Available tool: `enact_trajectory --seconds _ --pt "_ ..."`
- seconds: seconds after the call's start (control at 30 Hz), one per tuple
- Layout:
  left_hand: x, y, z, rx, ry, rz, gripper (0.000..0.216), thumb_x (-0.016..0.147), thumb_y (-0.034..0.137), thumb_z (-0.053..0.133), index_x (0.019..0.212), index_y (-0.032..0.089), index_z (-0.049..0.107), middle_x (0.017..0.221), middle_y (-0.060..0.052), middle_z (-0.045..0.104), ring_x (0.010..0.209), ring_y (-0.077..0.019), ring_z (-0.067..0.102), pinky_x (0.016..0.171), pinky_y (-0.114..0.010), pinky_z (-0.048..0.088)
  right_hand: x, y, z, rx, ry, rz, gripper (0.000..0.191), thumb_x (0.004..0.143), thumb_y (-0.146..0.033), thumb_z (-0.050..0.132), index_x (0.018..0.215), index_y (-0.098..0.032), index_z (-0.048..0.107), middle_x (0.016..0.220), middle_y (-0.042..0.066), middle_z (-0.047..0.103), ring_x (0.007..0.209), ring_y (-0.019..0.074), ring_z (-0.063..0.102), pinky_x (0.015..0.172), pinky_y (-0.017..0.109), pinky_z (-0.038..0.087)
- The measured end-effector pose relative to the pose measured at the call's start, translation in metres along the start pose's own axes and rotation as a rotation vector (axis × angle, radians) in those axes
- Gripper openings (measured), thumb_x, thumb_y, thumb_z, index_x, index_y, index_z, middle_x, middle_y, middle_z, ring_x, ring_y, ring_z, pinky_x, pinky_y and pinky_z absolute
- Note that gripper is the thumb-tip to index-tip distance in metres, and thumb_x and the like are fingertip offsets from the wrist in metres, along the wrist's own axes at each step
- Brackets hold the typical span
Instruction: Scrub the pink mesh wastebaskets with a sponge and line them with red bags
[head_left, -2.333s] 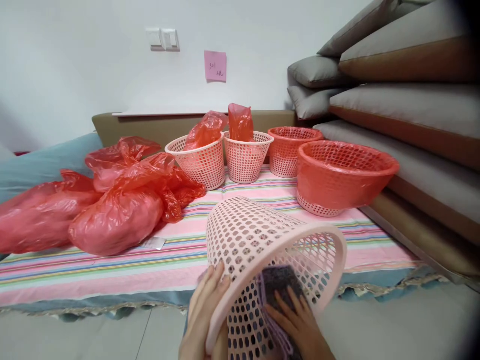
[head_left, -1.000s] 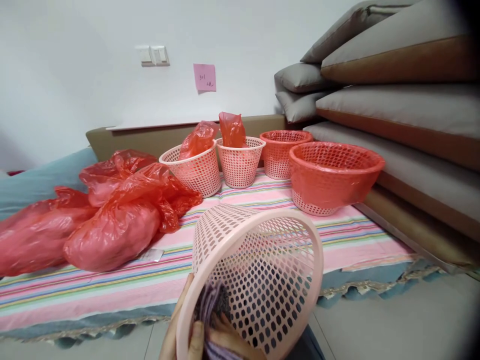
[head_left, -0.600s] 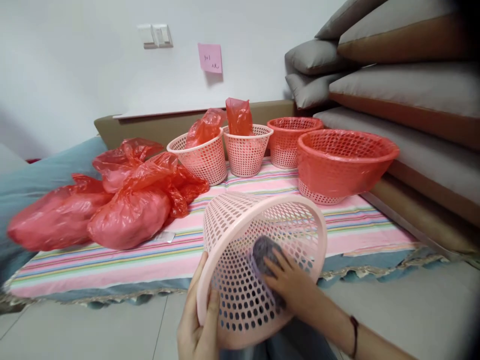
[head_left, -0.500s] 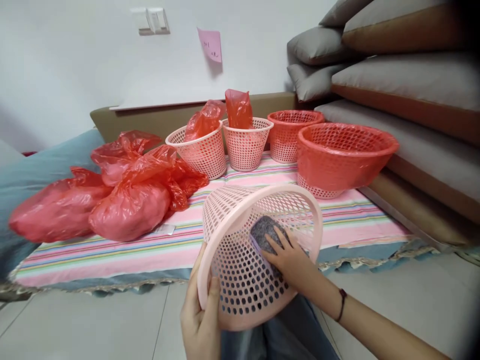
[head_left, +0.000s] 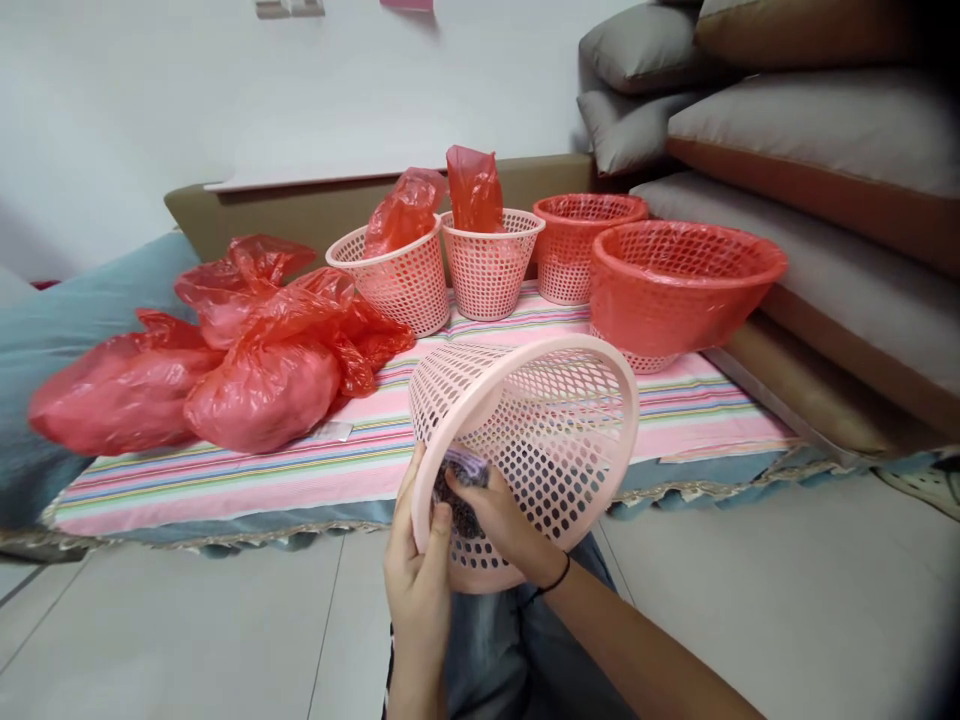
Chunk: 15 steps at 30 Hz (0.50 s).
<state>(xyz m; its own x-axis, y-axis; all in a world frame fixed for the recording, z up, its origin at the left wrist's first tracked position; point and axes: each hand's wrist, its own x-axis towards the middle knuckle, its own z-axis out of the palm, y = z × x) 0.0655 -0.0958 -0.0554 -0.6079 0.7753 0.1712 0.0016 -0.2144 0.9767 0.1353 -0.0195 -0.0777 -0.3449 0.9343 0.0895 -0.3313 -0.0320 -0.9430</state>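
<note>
A pale pink perforated plastic basket (head_left: 559, 490) lies tilted over my lap, its mouth facing me. My left hand (head_left: 420, 550) grips its rim at the left, thumb on the near side and fingers behind the wall. Inside the basket, my right hand (head_left: 506, 515) is closed on a dark grey and purple scrubbing sponge (head_left: 461, 495), which is against the inner left wall close to my left hand. Part of the sponge is hidden by my right hand.
Tied red plastic bags (head_left: 262, 395) lie left on the striped cloth (head_left: 315, 470). Behind stand two pink baskets (head_left: 491, 275) with red bags inside and two baskets lined with red bags (head_left: 686, 300). Grey and brown cushions (head_left: 810, 150) are stacked at the right.
My right hand has swept the sponge from the basket's deeper right side to its left wall near the rim. My left hand still holds the rim. The view has tipped downward.
</note>
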Motion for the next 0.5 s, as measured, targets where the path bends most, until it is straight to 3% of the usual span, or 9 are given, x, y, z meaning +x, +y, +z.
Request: enact_trajectory --seconds 0.1,0.23,0.37,0.5 --pt "0.002 0.0 0.001 -0.021 0.015 -0.02 0.047 0.085 0.04 0.072 0.129 0.024 0.064 0.133 -0.009 0.065 0.131 -0.0285 0.055 0.114 -0.042 0.039 -0.001 -0.001 -0.021 -0.325 -0.256 -0.144 0.054 0.084 -0.018 0.054 0.137 -0.021 0.059 0.147 0.006 0.055 0.138 0.0229 0.049 0.12 0.046 0.035" --pt "0.007 -0.003 -0.002 -0.073 0.033 -0.048 0.053 0.085 0.04 0.072 0.134 0.024 0.061 0.142 -0.009 0.06 0.131 -0.0276 0.055 0.113 -0.04 0.041 0.006 -0.007 -0.062 -1.14 -0.575 -0.251 0.064 0.079 -0.003 0.048 0.141 -0.019 0.056 0.154 0.01 0.047 0.144 0.0266 0.039 0.122 0.051 0.026" --pt "0.009 -0.009 -0.004 -0.062 0.011 -0.079 0.055 0.083 0.043 0.073 0.133 0.023 0.062 0.138 -0.01 0.063 0.128 -0.0283 0.058 0.112 -0.041 0.042 0.033 -0.026 -0.093 -1.767 -0.558 -0.199 0.044 0.089 -0.009 0.048 0.127 -0.017 0.068 0.144 0.015 0.056 0.145 0.0383 0.034 0.12 0.061 0.017" --pt "0.007 -0.014 -0.003 -0.063 0.035 -0.083 0.053 0.084 0.043 0.072 0.133 0.025 0.061 0.139 -0.008 0.062 0.127 -0.027 0.058 0.112 -0.041 0.042 0.051 -0.029 -0.108 -1.946 -0.432 -0.152 0.047 0.091 -0.011 0.046 0.135 -0.017 0.063 0.15 0.019 0.049 0.146 0.0413 0.031 0.119 0.063 0.014"
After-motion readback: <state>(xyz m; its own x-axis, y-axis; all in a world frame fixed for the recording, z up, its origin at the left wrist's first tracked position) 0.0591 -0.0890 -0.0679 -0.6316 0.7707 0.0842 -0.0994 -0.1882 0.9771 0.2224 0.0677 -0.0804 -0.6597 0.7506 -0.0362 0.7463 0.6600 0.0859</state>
